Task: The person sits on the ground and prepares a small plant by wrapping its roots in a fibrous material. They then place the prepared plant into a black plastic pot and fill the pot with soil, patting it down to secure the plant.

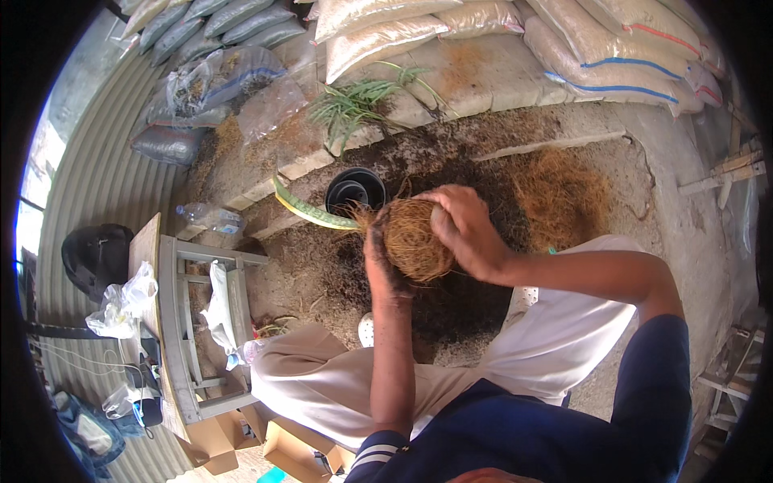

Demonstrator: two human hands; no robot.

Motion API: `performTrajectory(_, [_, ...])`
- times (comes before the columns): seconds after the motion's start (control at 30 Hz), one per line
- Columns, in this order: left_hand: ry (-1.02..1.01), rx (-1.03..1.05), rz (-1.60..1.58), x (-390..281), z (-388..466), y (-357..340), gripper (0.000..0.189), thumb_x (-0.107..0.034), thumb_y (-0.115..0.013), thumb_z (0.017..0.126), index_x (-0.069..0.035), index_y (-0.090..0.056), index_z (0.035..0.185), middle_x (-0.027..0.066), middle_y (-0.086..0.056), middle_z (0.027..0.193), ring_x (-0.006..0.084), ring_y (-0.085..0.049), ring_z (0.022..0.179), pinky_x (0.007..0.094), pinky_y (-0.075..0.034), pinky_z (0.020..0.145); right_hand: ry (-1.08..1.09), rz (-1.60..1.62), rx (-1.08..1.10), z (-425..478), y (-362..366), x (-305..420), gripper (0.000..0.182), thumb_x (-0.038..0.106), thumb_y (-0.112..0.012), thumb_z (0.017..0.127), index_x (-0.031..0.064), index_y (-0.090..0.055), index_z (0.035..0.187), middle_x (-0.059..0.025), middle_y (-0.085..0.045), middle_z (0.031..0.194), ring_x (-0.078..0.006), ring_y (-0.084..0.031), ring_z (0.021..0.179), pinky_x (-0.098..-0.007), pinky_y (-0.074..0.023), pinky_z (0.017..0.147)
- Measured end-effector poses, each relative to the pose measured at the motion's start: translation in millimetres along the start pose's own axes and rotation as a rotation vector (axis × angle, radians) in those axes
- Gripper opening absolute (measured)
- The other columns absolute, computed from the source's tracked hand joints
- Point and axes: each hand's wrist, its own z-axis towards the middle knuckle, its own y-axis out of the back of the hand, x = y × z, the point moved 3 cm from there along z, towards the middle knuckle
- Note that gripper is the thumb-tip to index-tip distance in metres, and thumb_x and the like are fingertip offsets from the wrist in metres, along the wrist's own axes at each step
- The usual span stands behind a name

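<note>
A ball wrapped in brown coconut fibre (416,241) is between my hands, above dark soil. My left hand (383,256), smeared with soil, grips its left side. The fingers of my right hand (465,232) bend against its upper right side; the hand is slightly blurred. A long green leaf with a yellow edge (314,212) sticks out to the left from the ball. Just beyond my left hand stand black plastic pots (355,188), one inside another. A heap of loose coconut fibre (564,196) lies on the ground to the right.
Dark soil (465,308) covers the floor before me. Cut green leaves (356,105) lie on the concrete ledge. Stacked full sacks (386,42) line the back. A plastic bottle (211,217) lies at left, near a wooden-topped table (151,320). Open cardboard boxes (305,447) are at lower left.
</note>
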Motion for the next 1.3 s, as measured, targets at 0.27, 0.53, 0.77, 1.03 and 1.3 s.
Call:
performTrajectory(0.27, [-0.156,0.239,0.101,-28,2,7,0.05,-0.034,-0.06,0.091,0.003,-0.054,0.124,0.0204,-0.062,0.113,0.029,-0.061,0.109,0.0443,-0.052,0.094,-1.157,0.789,0.375,16,7,-35,0.099,0.08,-0.04,0.083,0.0106,-0.023,0.152,-0.0203,-0.031,0.152,-0.0471,-0.031,0.136,-0.0656,-0.0294,0.105])
performTrajectory(0.53, [-0.188,0.223,0.57,-27,-5,-13,0.052,-0.025,-0.057,0.092,-0.002,-0.047,0.137,0.0148,-0.053,0.133,0.0245,-0.051,0.123,0.0383,-0.039,0.106,-0.958,1.379,0.53,-6,-20,-26,0.071,0.063,-0.051,0.091,0.0175,-0.038,0.143,-0.0133,-0.048,0.139,-0.0341,-0.052,0.124,-0.0585,-0.0446,0.099])
performTrajectory(0.77, [-0.172,0.288,0.532,-35,-8,-29,0.057,-0.033,-0.046,0.101,-0.008,-0.032,0.15,0.0168,-0.042,0.145,0.0257,-0.045,0.13,0.0381,-0.036,0.109,-0.749,1.185,0.2,-6,-17,-10,0.061,0.038,-0.067,0.09,0.0165,-0.038,0.139,-0.0074,-0.043,0.141,-0.0222,-0.042,0.133,-0.0505,-0.0424,0.105])
performTrajectory(1.03, [-0.043,0.161,0.219,-22,-13,-42,0.063,-0.051,-0.037,0.101,-0.01,-0.033,0.148,0.0143,-0.048,0.139,0.0272,-0.048,0.128,0.0417,-0.042,0.105,0.051,0.548,-0.111,-10,-15,-12,0.091,0.033,-0.08,0.08,0.0069,-0.02,0.143,-0.0155,-0.038,0.132,-0.0269,-0.038,0.131,-0.0408,-0.0339,0.112])
performTrajectory(1.3, [0.083,0.03,-0.175,-14,-4,-19,0.052,-0.047,-0.039,0.101,-0.005,-0.05,0.131,0.0149,-0.057,0.128,0.0285,-0.058,0.115,0.0458,-0.05,0.096,0.472,-0.105,0.033,-12,-12,-4,0.093,0.053,-0.078,0.074,0.0066,-0.032,0.14,-0.0244,-0.031,0.146,-0.0424,-0.032,0.136,-0.0569,-0.0213,0.113])
